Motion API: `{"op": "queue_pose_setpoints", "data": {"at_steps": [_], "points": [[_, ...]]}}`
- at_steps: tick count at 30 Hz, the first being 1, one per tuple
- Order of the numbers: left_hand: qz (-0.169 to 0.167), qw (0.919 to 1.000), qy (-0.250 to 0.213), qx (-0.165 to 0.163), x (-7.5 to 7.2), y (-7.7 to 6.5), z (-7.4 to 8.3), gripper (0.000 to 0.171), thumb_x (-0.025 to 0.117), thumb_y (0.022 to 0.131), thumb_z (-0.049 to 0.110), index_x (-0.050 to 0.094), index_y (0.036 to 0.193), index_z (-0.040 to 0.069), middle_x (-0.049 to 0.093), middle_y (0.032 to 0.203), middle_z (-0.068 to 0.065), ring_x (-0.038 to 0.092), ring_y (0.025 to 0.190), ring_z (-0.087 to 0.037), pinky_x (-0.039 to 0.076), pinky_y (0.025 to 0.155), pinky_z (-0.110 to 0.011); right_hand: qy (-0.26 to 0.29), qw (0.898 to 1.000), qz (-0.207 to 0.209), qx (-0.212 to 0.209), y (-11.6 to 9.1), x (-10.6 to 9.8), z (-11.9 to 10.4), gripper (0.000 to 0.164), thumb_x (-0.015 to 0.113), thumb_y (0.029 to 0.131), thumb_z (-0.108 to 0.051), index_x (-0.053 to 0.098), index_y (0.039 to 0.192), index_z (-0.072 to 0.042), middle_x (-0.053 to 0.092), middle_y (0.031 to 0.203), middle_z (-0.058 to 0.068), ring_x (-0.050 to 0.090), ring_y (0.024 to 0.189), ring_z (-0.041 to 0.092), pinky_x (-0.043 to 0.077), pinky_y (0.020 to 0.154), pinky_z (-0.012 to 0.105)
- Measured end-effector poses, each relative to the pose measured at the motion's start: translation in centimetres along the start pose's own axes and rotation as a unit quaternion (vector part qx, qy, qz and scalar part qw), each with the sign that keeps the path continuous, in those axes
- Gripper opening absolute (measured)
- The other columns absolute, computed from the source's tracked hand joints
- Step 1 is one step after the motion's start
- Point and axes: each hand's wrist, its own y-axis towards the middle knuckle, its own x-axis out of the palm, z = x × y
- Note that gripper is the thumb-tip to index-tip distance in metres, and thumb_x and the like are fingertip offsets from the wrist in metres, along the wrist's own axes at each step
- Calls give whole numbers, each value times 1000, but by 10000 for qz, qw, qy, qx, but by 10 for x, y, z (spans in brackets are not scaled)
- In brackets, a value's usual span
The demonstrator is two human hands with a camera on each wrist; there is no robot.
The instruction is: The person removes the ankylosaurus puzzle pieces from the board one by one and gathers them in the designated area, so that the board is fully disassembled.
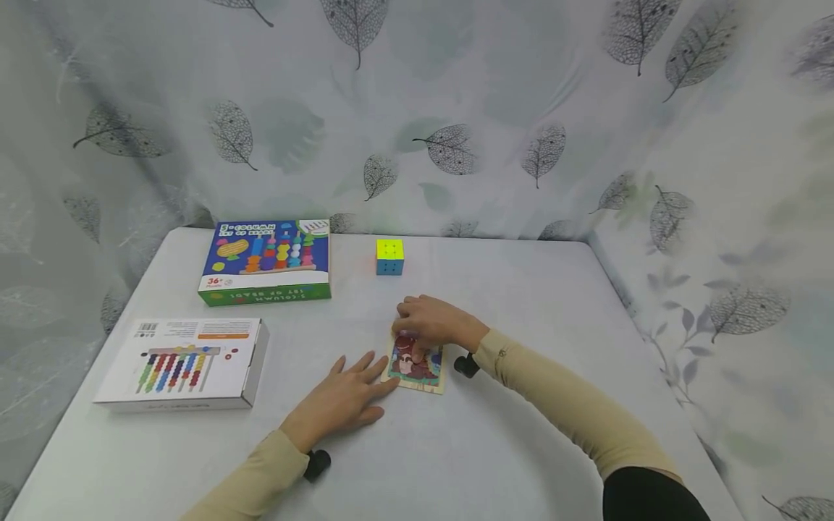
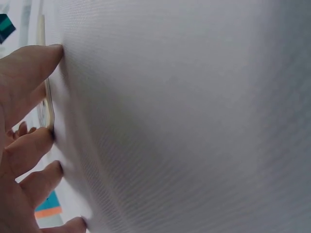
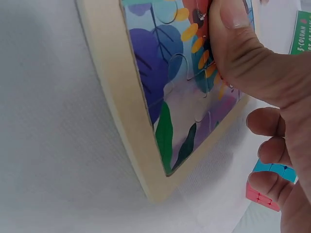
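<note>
A small jigsaw puzzle in a pale wooden frame lies flat on the white table, its picture brightly coloured. My right hand is over its upper part. In the right wrist view the thumb presses on the picture, while several other fingers hang loosely bent past the frame's edge; the index finger is hidden. To the left, my left hand rests on the table with spread fingers, some fingertips at the frame's left edge. The left wrist view shows its fingers beside the frame's thin edge.
Behind the puzzle stands a cube puzzle with a yellow top. A blue and green bead toy box lies at the back left, and a white box with bead pictures lies nearer. A leaf-patterned curtain hangs behind the table.
</note>
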Motion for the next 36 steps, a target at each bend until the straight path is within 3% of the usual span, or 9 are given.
{"op": "queue_pose_setpoints", "data": {"at_steps": [7,13,21,27,31,34,36], "points": [[192,9997,109,54,1,-3,-1,45,62,98,37,58,142,27,47,157,-10,43,147,-37,40,109,-69,-68,10000,15,59,7,5,0,56,84,73,-52,67,121,-27,65,109,-5,52,98,14,51,91,35],[103,9999,74,-22,-2,-1,-1,46,64,97,37,59,142,28,47,157,-9,43,147,-36,39,110,-69,-85,9995,232,-209,5,3,2,57,83,72,-51,63,117,-23,65,107,-5,53,96,15,52,87,35],[63,10000,7,-17,-1,0,-1,46,65,96,36,60,141,28,48,157,-9,43,147,-36,39,110,-69,241,9997,15,106,3,5,-2,57,85,74,-47,59,119,-22,60,108,-4,51,94,12,52,91,33],[-3,10000,-76,-35,-2,1,1,46,65,96,36,59,141,28,48,157,-8,42,147,-36,39,110,-69,748,9968,46,294,-3,7,-7,50,86,77,-35,57,116,-21,58,108,-5,52,91,10,52,89,30],[-19,9999,-103,-61,-1,0,2,46,66,96,36,59,141,28,49,156,-8,42,147,-36,39,110,-70,1463,9885,86,384,-9,7,-10,52,83,82,-22,57,126,-18,63,120,-2,60,101,13,54,97,33],[-18,9999,-119,-86,-1,-1,2,46,66,96,36,60,141,28,48,156,-8,42,147,-36,38,110,-70,1765,9833,326,296,-13,9,-10,49,78,87,-14,58,131,-15,65,125,1,64,108,16,55,100,35],[3,9999,-141,-83,-2,-1,2,46,66,96,35,60,141,28,48,156,-8,43,147,-36,38,110,-70,1761,9824,605,129,-14,10,-8,38,72,91,-9,61,127,-11,66,122,3,65,108,17,56,99,34]]}}
